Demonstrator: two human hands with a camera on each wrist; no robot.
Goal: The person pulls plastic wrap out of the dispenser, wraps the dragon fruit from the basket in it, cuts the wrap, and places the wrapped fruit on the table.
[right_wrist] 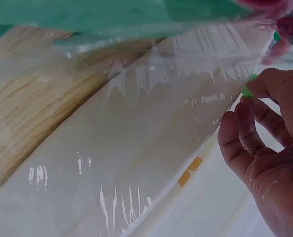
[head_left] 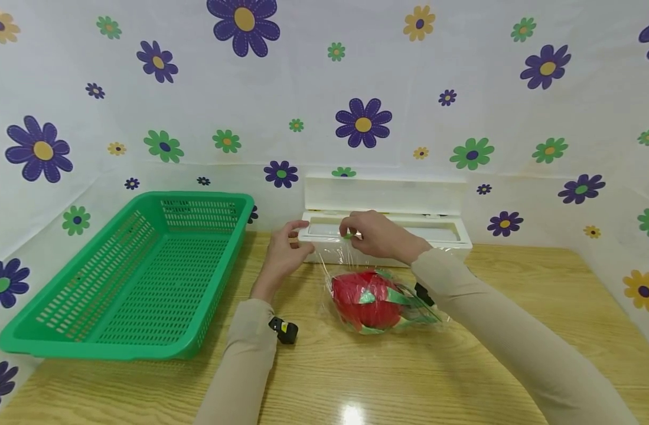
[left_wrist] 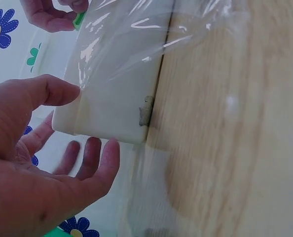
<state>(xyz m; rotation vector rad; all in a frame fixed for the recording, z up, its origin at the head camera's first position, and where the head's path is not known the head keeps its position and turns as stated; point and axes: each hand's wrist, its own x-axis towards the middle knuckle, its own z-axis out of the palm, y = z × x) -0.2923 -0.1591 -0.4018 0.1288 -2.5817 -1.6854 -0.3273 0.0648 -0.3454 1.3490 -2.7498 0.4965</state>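
A white cling film dispenser [head_left: 329,253] stands at the back of the table with its lid [head_left: 382,195] raised. My left hand [head_left: 283,251] holds the dispenser's left end, thumb at the edge and fingers curved round the end wall [left_wrist: 99,132]. Thumb and finger of my right hand [head_left: 380,235] pinch a small green slider [right_wrist: 249,86] on the dispenser's front edge. Clear cling film [left_wrist: 122,52] stretches from that edge toward me. On the table in front, a red dragon fruit [head_left: 364,301] with green scales lies under the film.
A green plastic basket [head_left: 188,339] with slotted walls stands to the left, near my left forearm. Behind the dispenser hangs a white cloth [head_left: 303,77] printed with flowers. The wooden table [head_left: 324,378] extends around the fruit and toward me.
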